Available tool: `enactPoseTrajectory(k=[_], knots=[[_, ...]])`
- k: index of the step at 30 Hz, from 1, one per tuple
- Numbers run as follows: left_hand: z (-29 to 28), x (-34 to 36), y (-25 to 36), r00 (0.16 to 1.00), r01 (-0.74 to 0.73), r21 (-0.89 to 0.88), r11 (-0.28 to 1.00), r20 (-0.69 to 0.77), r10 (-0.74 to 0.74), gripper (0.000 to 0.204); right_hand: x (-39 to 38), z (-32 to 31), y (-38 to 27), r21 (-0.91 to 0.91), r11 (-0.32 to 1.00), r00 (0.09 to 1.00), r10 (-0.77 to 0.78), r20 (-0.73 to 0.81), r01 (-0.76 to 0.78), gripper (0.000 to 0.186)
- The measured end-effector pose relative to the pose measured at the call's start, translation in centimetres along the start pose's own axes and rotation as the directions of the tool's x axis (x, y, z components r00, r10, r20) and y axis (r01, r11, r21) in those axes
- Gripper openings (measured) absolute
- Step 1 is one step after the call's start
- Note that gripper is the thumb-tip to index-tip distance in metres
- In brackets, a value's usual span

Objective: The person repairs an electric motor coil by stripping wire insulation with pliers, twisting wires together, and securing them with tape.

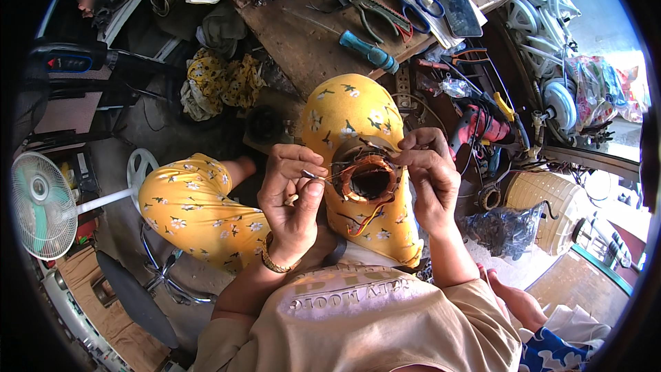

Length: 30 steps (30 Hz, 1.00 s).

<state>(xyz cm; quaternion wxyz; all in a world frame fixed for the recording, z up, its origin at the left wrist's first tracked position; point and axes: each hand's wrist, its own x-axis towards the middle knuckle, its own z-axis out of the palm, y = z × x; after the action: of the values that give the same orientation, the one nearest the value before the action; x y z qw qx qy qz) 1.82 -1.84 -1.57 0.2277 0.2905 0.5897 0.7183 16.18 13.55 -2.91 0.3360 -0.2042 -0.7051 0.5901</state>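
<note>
Pinches a small dark piece between thumb and forefinger of the left hand, remaining fingers curled. Has a copper-wound ring over a knee in flowered yellow cloth, between left and right fingertips. Holds the right hand's fingers bent at the ring's right edge; cannot tell whether pinching anything. Shows coloured leads just below the fingertips, a blue-handled screwdriver well beyond.

Beige short-sleeved T-shirt with lettering, yellow trousers with white flowers, gold-toned bracelet on left wrist
</note>
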Motion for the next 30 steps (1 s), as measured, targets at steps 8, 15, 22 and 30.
enactPoseTrajectory(k=[8, 15, 22, 30], knots=[[-0.1, -0.2, 0.1, 1.0, 0.012, 0.0, 1.0, 0.007, -0.012, 0.016, -0.1, 0.0, -0.3, -0.018, 1.0, 1.0, 0.02, 0.005, -0.02, 0.041], [-0.2, -0.3, 0.1, 1.0, 0.018, 0.018, 1.0, 0.001, -0.018, 0.017, 0.0, 0.1, -0.2, -0.022, 1.0, 1.0, 0.006, 0.012, -0.006, 0.043], [-0.7, 0.0, -1.1, 0.997, -0.069, 0.105, 0.992, 0.039, 0.065, 0.018, 0.6, -0.1, 0.0, -0.053, 0.998, 0.999, -0.028, 0.024, 0.03, 0.045], [-0.5, 0.2, -1.1, 1.0, 0.018, 0.015, 1.0, 0.016, -0.018, 0.016, 0.4, 0.0, 0.3, -0.026, 1.0, 1.0, 0.0, -0.002, 0.0, 0.048]])
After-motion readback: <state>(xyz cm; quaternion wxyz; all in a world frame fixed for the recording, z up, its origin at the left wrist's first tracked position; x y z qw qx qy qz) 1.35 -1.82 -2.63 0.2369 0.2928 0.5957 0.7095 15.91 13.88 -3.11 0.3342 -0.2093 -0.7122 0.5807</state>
